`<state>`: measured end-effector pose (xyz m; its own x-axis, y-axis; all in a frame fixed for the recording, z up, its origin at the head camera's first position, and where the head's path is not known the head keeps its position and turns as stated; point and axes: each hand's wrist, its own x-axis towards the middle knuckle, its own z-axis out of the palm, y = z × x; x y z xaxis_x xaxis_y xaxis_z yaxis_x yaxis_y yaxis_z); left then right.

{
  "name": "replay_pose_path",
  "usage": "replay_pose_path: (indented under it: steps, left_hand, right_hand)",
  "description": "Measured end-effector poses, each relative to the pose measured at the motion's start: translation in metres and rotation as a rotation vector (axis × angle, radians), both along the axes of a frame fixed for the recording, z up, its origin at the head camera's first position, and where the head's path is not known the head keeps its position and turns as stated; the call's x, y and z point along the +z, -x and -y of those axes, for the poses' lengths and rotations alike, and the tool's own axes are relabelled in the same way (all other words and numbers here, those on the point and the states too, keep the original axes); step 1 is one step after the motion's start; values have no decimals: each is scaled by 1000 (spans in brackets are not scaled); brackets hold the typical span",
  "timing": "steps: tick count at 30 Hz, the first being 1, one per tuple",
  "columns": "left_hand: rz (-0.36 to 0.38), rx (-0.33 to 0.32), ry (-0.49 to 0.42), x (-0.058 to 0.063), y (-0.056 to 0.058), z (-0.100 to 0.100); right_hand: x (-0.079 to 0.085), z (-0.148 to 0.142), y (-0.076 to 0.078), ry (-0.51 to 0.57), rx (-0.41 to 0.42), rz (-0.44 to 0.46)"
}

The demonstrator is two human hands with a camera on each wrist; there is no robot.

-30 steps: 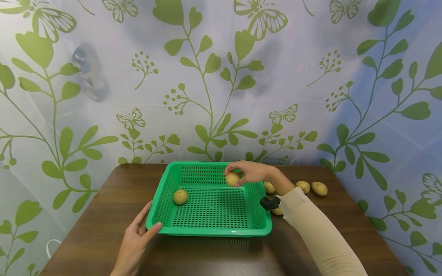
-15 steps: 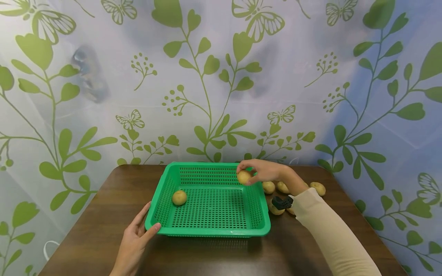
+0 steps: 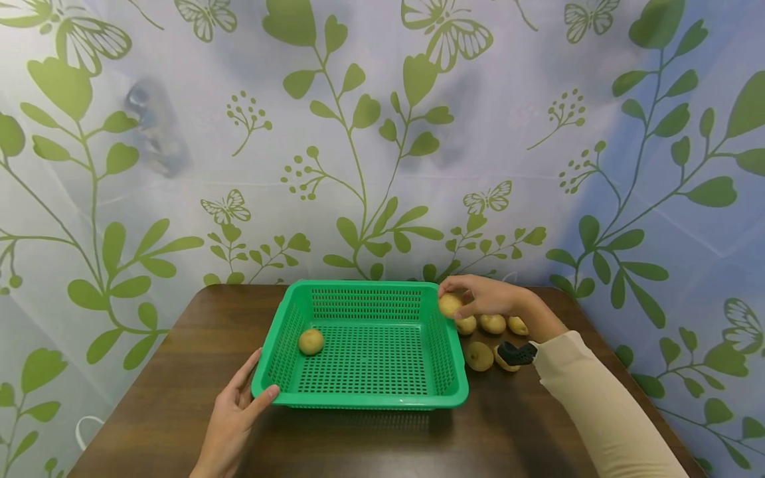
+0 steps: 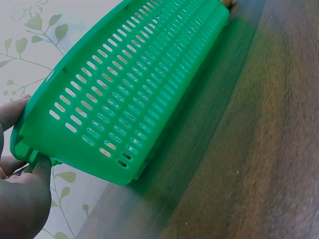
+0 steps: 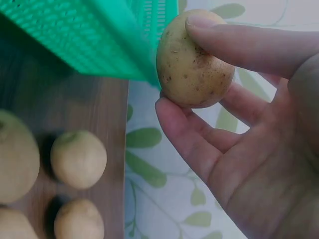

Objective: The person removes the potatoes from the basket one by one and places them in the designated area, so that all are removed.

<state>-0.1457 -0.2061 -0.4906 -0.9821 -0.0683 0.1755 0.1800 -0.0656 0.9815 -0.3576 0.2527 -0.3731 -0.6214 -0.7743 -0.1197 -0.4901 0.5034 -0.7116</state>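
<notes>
My right hand (image 3: 487, 295) pinches a potato (image 3: 451, 305) between thumb and fingers, above the right back corner of the green basket (image 3: 370, 401). Close up in the right wrist view, that potato (image 5: 194, 64) shows brown specks, with the thumb across its top and fingertips underneath. At the basket's near left corner, my left hand (image 3: 236, 415) grips the rim, thumb on top; in the left wrist view its fingers (image 4: 42, 172) curl under the edge. One potato (image 3: 311, 342) lies inside the basket, toward the left.
Several potatoes, among them a darker one (image 3: 479, 356) and a paler one (image 3: 493, 324), lie on the brown wooden table (image 3: 197, 372) just right of the basket. Behind the table hangs a curtain (image 3: 382, 133) printed with leaves and butterflies.
My right hand has carried the potato rightward, from over the basket's inside to its right rim. More of the potatoes on the table now show. My left hand stays on the rim.
</notes>
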Motion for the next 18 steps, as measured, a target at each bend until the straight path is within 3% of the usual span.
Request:
replay_pose_path:
  steps: [9, 18]
  left_hand:
    - [6, 3, -4, 0, 0, -1]
    - [4, 0, -5, 1, 0, 0]
  right_hand:
    - [-13, -32, 1, -7, -42, -6]
    - [-26, -64, -5, -30, -153, 18]
